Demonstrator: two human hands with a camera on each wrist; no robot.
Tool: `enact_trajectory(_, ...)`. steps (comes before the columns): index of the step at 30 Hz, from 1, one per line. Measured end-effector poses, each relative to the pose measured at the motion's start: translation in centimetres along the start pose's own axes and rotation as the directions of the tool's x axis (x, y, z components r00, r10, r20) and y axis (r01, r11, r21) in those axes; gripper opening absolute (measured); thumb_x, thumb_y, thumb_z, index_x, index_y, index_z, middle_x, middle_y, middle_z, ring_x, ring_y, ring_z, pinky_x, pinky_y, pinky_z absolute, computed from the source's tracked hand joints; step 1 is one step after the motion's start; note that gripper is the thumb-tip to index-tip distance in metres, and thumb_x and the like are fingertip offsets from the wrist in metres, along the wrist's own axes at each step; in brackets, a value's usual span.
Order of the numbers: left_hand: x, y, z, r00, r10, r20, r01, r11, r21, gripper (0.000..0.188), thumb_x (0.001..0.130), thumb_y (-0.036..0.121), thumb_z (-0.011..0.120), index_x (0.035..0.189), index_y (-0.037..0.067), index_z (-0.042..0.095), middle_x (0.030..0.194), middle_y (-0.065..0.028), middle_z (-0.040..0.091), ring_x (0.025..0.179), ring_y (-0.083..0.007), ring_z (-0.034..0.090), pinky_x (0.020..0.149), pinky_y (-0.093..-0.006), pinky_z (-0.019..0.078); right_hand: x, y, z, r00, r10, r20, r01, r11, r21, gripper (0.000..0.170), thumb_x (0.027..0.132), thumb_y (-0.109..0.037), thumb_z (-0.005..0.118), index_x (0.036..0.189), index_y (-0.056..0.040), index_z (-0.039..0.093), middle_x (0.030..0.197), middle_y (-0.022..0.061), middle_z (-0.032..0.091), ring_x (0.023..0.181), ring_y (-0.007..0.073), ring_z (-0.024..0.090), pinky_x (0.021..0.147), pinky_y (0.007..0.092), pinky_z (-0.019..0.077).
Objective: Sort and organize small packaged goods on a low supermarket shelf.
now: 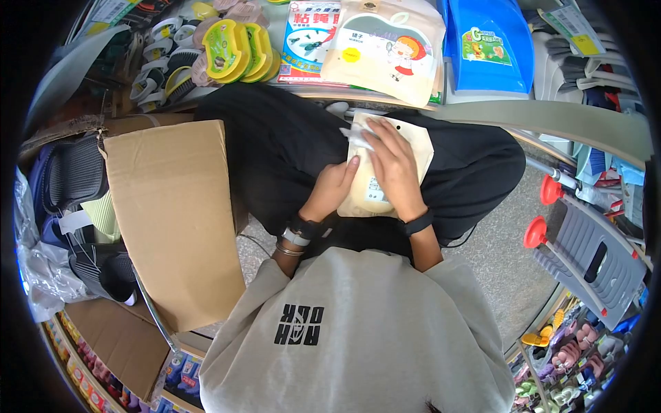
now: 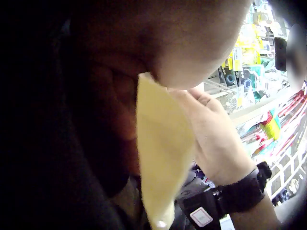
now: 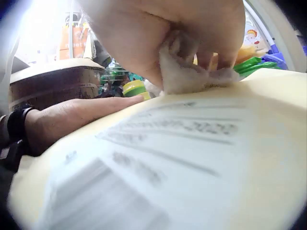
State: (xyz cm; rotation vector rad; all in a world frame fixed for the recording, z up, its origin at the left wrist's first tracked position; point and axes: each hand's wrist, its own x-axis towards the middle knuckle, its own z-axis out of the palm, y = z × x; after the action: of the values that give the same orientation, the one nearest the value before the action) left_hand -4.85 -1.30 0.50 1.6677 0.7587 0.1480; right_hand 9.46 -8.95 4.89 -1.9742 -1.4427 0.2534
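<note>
A cream packet with a white printed label lies over the lap, label side up. The left hand grips its left edge, thumb on top and fingers underneath; in the left wrist view the packet's edge stands out from that hand. The right hand presses a crumpled white tissue onto the packet's upper part, fingers bent over the tissue.
A cardboard box stands at the left beside slippers. Ahead, a shelf holds yellow-green packs, a larger cream packet and a blue dustpan. Grey folding stools are at the right.
</note>
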Motion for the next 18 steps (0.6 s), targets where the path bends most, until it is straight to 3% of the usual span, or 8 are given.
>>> enact_trajectory(4, 0.1, 0.1, 0.1, 1.000, -0.001, 0.004, 0.001, 0.991, 0.135, 0.049, 0.103, 0.032, 0.037, 0.082, -0.006, 0.061, 0.069, -0.0275, 0.058, 0.067, -0.0443, 0.058, 0.060, -0.0463, 0.0456, -1.7, 1.7, -2.2, 0.995, 0.092, -0.047, -0.097, 0.987, -0.125, 0.031, 0.077, 0.000, 0.062, 0.108, -0.0015, 0.066, 0.120, 0.0100, 0.060, 0.117, 0.0290, 0.053, 0.095, 0.0391, 0.0406)
enact_trajectory(7, 0.1, -0.4, 0.1, 1.000, 0.012, 0.004, -0.012, 0.992, 0.124, 0.049, 0.103, 0.031, 0.037, 0.079, -0.005, 0.060, 0.067, -0.0275, 0.057, 0.065, -0.0444, 0.057, 0.058, -0.0475, 0.0442, -2.6, 2.8, -3.5, 0.977, 0.178, -0.115, -0.200, 0.954, -0.223, 0.028, 0.076, 0.000, 0.064, 0.104, -0.0015, 0.067, 0.109, 0.0084, 0.060, 0.102, 0.0268, 0.056, 0.083, 0.0368, 0.0413)
enact_trajectory(11, 0.1, -0.1, 0.1, 1.000, 0.011, -0.010, -0.009, 0.993, 0.120, 0.049, 0.103, 0.030, 0.037, 0.079, -0.005, 0.060, 0.068, -0.0280, 0.056, 0.065, -0.0451, 0.057, 0.059, -0.0483, 0.0439, -2.7, 3.0, -4.2, 0.953, 0.287, -0.099, -0.304, 0.910, -0.283, 0.029, 0.077, 0.001, 0.063, 0.105, -0.0021, 0.067, 0.100, 0.0086, 0.059, 0.094, 0.0258, 0.056, 0.079, 0.0375, 0.0417)
enact_trajectory(15, 0.1, -0.2, 0.1, 1.000, 0.024, -0.004, -0.023, 0.993, 0.120, 0.048, 0.103, 0.030, 0.037, 0.079, -0.005, 0.060, 0.068, -0.0282, 0.056, 0.065, -0.0455, 0.056, 0.059, -0.0489, 0.0438, -0.7, 1.5, -3.2, 0.968, 0.189, -0.163, -0.203, 0.976, -0.077, 0.031, 0.076, 0.004, 0.061, 0.105, -0.0048, 0.068, 0.096, 0.0103, 0.058, 0.084, 0.0303, 0.058, 0.074, 0.0398, 0.0448)
enact_trajectory(18, 0.1, 0.0, 0.0, 1.000, 0.026, -0.011, -0.025, 0.994, 0.104, 0.048, 0.103, 0.030, 0.037, 0.080, -0.005, 0.060, 0.068, -0.0281, 0.056, 0.065, -0.0456, 0.056, 0.059, -0.0491, 0.0440, 0.1, 0.1, -1.7, 0.985, 0.158, -0.062, -0.155, 0.987, 0.050, 0.031, 0.075, 0.006, 0.060, 0.103, -0.0058, 0.068, 0.092, 0.0112, 0.057, 0.081, 0.0304, 0.058, 0.072, 0.0385, 0.0462)
